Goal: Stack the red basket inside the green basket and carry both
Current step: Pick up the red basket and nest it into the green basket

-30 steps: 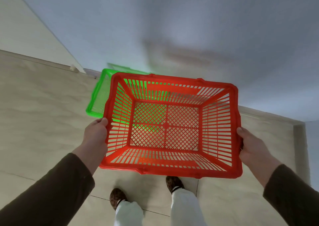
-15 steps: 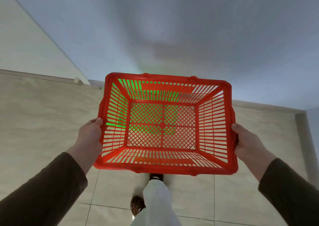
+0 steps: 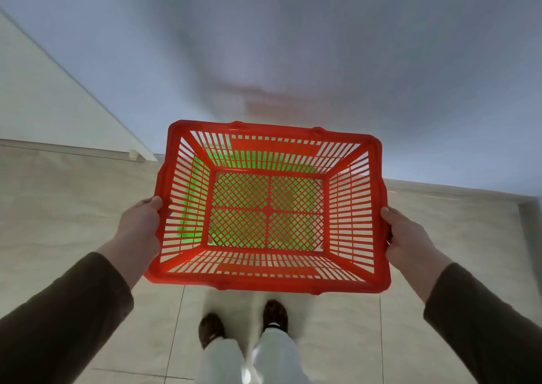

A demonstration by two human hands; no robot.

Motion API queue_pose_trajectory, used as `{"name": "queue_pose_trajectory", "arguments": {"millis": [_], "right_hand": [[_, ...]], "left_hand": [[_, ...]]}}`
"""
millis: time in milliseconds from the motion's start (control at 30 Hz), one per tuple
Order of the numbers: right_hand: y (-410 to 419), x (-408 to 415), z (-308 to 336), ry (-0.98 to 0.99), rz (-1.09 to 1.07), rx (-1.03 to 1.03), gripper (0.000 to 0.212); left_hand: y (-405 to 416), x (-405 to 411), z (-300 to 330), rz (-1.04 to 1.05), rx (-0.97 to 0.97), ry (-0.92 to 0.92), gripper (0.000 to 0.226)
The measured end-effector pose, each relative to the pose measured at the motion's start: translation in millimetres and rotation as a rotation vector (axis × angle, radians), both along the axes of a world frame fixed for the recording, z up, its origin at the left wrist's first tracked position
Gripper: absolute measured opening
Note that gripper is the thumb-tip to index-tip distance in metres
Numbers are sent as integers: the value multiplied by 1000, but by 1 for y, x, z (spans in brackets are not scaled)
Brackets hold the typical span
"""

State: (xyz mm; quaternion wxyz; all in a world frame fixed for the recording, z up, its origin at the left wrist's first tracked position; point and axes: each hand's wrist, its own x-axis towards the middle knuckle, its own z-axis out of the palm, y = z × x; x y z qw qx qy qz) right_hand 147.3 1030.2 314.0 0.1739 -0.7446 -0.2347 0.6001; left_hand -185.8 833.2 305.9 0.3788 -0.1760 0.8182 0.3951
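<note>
Tiled floor [image 3: 58, 222] in pale beige, meeting a grey-blue wall [image 3: 322, 46] along a low skirting; a lighter wall panel [image 3: 35, 105] stands at far left.

Left hand [image 3: 140, 225]: dark sleeve, fingers curled round the left rim of the red basket [image 3: 190, 278], thumb on top of the rim. Grip firm.

Red basket: held level between both hands, above the floor, open side up. Slotted walls, lattice bottom, nothing inside it.

Green basket [image 3: 190, 207]: visible only through the slots and lattice of the red one, showing behind its left wall, far wall and bottom. It lies directly beneath the red basket. Whether the two touch, or whether the red one has entered it, cannot be told from this view.

Below the baskets: two dark patterned shoes [image 3: 274, 314] and light trouser legs [image 3: 272, 357] on the tiles.

Right hand [image 3: 406, 237]: dark sleeve, fingers wrapped round the right rim of the red basket, thumb on top of the rim.
</note>
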Motion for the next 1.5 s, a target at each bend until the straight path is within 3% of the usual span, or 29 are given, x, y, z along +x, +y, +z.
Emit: {"name": "queue_pose_trajectory", "arguments": {"millis": [233,600,867,1500], "right_hand": [[3,-36,-27,-7,-24,-20,35],[6,-85,-81,-55,-67,-5,26],[19,-85,-154,-119,-43,-9,37],[25,-95,-277,-141,-40,-45,39]], "left_hand": [[16,-50,-20,-28,-3,5,27],[36,-102,-76,-71,22,-32,28],[46,-98,-145,-49,7,-35,34],[41,-94,-265,-47,19,24,35]]}}
